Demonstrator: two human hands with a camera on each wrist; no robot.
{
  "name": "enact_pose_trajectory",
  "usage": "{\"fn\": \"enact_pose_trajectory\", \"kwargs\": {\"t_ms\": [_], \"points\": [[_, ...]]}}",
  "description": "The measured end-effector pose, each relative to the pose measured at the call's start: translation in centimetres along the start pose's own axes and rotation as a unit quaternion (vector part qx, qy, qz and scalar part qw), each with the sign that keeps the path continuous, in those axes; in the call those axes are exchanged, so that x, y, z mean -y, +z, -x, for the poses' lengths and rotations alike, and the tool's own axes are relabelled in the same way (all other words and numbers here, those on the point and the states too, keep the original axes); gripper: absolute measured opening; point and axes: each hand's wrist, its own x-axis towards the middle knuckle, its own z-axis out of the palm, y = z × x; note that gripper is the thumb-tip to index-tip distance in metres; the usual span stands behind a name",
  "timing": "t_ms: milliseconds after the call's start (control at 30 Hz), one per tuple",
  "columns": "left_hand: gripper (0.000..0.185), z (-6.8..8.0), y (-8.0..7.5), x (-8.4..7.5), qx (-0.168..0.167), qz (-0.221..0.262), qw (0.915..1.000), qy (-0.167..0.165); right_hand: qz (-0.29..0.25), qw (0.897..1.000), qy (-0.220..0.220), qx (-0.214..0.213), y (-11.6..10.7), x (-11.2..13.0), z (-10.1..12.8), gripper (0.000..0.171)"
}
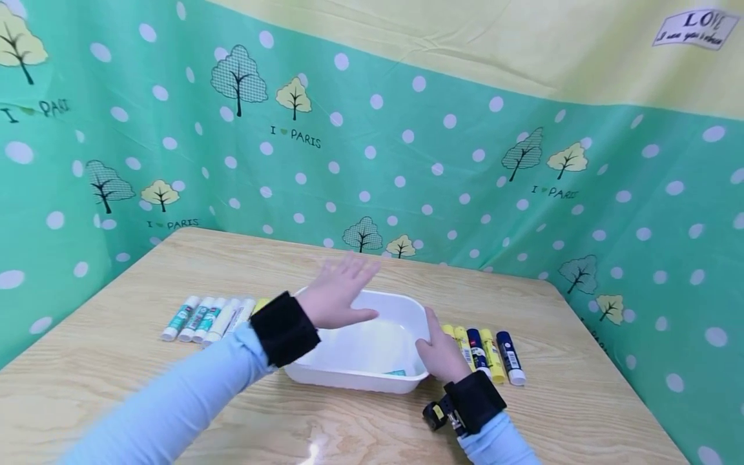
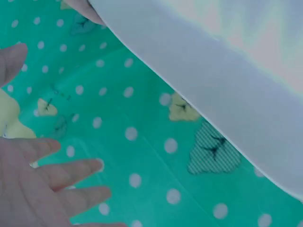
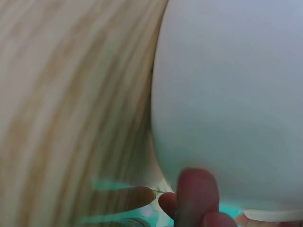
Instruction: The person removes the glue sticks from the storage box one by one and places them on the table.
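A white plastic tub point(image 1: 351, 380) stands in the middle of the wooden table point(image 1: 145, 387). My left hand point(image 1: 341, 289) hovers over its far left part with straight, spread fingers point(image 2: 71, 172) and holds nothing. My right hand point(image 1: 439, 352) grips the tub's right rim, thumb on top and fingers point(image 3: 196, 193) against the outer wall point(image 3: 227, 94). A row of glue sticks with teal and pale labels point(image 1: 205, 318) lies left of the tub. Another row, yellow and dark blue point(image 1: 489, 352), lies to the right beside my right hand. A small teal item point(image 1: 396, 372) shows in the tub's near right corner.
A green polka-dot cloth with trees point(image 1: 407, 168) walls in the table at the back and both sides. The table's right edge point(image 1: 616, 381) runs close to the right row of sticks. Bare wood point(image 3: 71, 94) lies in front of the tub.
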Motion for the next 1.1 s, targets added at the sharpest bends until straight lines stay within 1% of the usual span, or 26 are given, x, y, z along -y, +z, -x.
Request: {"fn": "enact_pose_trajectory", "kwargs": {"t_ms": [100,167,267,333,400,500,533,633,667,767,967,1000,1067,1100], "points": [[0.070,-1.3,0.8,-1.5,0.025,-0.015,0.9989,0.036,-0.004,1.000,-0.010,0.003,0.1,0.0,0.0,0.062],[0.067,-2.1,1.6,-2.2,0.057,-0.022,0.9968,0.051,-0.004,1.000,-0.017,0.007,0.1,0.0,0.0,0.062],[0.064,-3.0,3.0,-3.0,0.118,-0.032,0.9906,0.061,0.002,1.000,-0.029,0.007,0.0,0.1,0.0,0.062],[0.062,-3.4,3.7,-3.5,0.156,-0.024,0.9856,0.059,0.008,0.999,-0.035,0.004,0.0,0.1,-0.1,0.062],[0.057,-3.6,4.3,-3.9,0.182,-0.016,0.9814,0.058,0.013,0.999,-0.043,-0.001,-0.1,0.1,-0.1,0.063],[0.044,-3.2,4.5,-4.4,0.209,0.023,0.9773,0.024,0.010,0.999,-0.046,-0.001,0.0,0.1,-0.1,0.063],[0.040,-3.0,4.6,-4.5,0.215,0.034,0.9759,0.012,0.009,0.999,-0.047,0.000,0.0,0.1,-0.2,0.064],[0.032,-2.5,4.5,-4.9,0.225,0.048,0.9729,-0.022,0.004,0.999,-0.043,0.002,0.1,0.1,-0.1,0.064],[0.031,-2.5,4.5,-5.0,0.227,0.041,0.9727,-0.022,0.004,0.999,-0.041,0.002,0.1,0.1,-0.1,0.064],[0.026,-2.6,4.8,-5.2,0.231,0.022,0.9727,-0.006,0.003,0.999,-0.037,0.001,0.1,0.1,-0.1,0.064],[0.020,-3.2,5.6,-5.2,0.244,0.022,0.9695,0.001,0.001,1.000,-0.025,0.003,0.0,0.0,-0.2,0.063],[0.019,-3.3,5.7,-5.2,0.247,0.018,0.9689,0.007,0.002,1.000,-0.024,0.002,-0.1,0.0,-0.2,0.063],[0.018,-3.5,5.8,-5.2,0.246,0.009,0.9691,0.015,0.004,1.000,-0.021,0.002,-0.1,-0.1,-0.3,0.063],[0.018,-3.6,5.8,-5.1,0.245,0.012,0.9694,0.015,0.005,1.000,-0.021,0.001,-0.2,-0.1,-0.3,0.063]]}}
